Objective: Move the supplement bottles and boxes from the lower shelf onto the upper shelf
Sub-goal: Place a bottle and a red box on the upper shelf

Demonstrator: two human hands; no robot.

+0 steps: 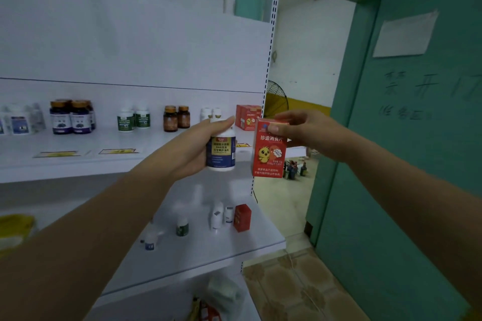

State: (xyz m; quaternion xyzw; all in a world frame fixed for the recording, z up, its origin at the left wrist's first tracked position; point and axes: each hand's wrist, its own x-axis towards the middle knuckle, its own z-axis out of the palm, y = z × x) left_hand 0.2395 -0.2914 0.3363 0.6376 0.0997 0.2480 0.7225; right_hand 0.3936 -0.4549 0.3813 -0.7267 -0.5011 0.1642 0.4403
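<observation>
Both forearms reach up from the bottom corners toward the white rack. Left hand (194, 146) wraps around a white bottle (221, 152) with a blue label, thumb along its cap, holding it upright in front of the upper shelf (156, 161) edge. Right hand (305, 130) pinches the top of a red box (270, 151) with a yellow chick on it, upright, just right of the bottle and in front of the rack's right post. Neither item rests on a shelf. On the upper shelf stand dark bottles (70, 117), green-label bottles (133, 118), amber bottles (176, 118) and red cartons (246, 116) at the right end. On the lower shelf (208, 255) are a small red carton (242, 217), two white containers (217, 216) just left of it, a green-label jar (182, 227) and a blurred blue-label jar (150, 241). To the right stands a teal door (417, 151).
</observation>
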